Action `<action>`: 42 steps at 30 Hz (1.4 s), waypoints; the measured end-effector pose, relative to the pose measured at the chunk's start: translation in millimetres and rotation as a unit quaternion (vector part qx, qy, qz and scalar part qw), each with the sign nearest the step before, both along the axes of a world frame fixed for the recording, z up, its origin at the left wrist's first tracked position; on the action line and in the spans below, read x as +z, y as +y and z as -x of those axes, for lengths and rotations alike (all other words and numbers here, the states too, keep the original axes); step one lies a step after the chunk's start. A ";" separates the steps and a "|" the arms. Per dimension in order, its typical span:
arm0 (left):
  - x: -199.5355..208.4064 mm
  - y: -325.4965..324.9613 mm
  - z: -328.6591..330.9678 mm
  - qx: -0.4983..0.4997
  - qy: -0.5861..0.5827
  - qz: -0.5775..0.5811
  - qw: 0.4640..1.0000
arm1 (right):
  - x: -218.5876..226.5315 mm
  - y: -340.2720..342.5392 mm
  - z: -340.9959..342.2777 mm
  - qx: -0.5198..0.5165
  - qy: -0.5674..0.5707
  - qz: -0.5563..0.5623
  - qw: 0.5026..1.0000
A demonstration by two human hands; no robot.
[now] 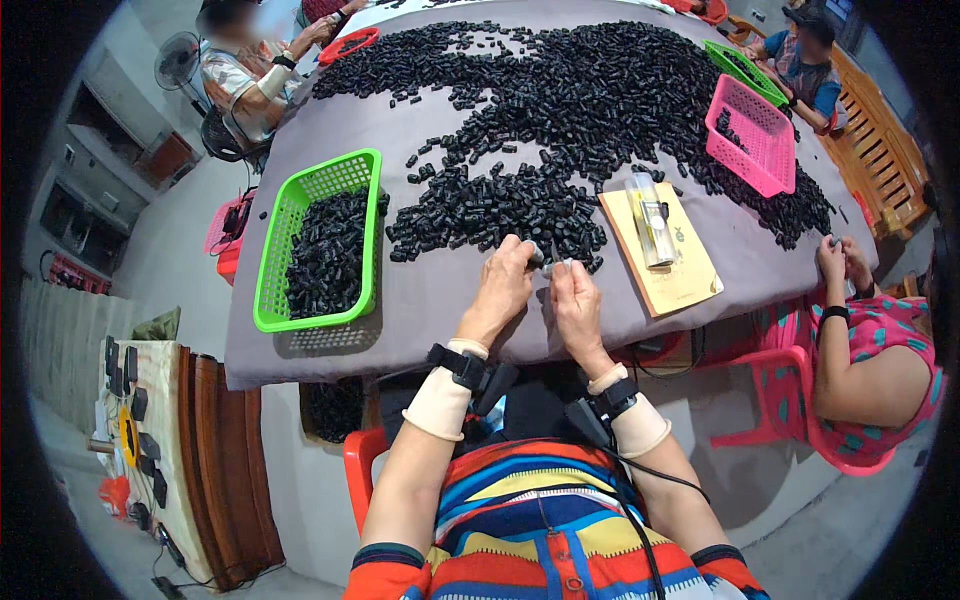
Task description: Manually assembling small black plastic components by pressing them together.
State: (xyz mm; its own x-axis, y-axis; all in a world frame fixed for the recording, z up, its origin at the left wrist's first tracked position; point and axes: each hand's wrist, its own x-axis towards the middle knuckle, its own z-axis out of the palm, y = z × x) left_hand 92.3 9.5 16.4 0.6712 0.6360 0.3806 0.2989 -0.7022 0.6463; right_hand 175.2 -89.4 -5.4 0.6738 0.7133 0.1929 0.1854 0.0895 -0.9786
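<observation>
A round grey standing fan [178, 60] stands at upper left. At lower left, a dark-brown wooden cabinet with a pale top [205, 450] carries small black rectangular devices [139, 403] and a yellow ring [127, 436]. A slatted orange-brown wooden bench [880, 150] stands at upper right.

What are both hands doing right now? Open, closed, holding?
Left hand: closed in a pinch by the small black cylinders; any held piece is indistinct.
Right hand: closed in a pinch beside it; contents can't be told.
</observation>
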 end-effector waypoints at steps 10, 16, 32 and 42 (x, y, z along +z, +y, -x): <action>-10.5 -8.0 50.7 0.023 -0.233 0.495 0.837 | 1.4 -1.9 2.5 0.008 -0.079 0.024 0.997; -15.8 -14.8 80.3 -0.003 -0.307 0.570 0.762 | 18.2 -2.4 19.1 0.024 -0.092 0.046 0.994; -22.0 -13.6 93.8 -0.032 -0.412 0.622 0.665 | 16.7 8.6 50.5 0.137 -0.141 0.060 0.979; -29.7 -9.7 95.2 -0.028 -0.411 0.635 0.654 | 14.9 7.0 59.1 0.128 -0.222 -0.003 0.967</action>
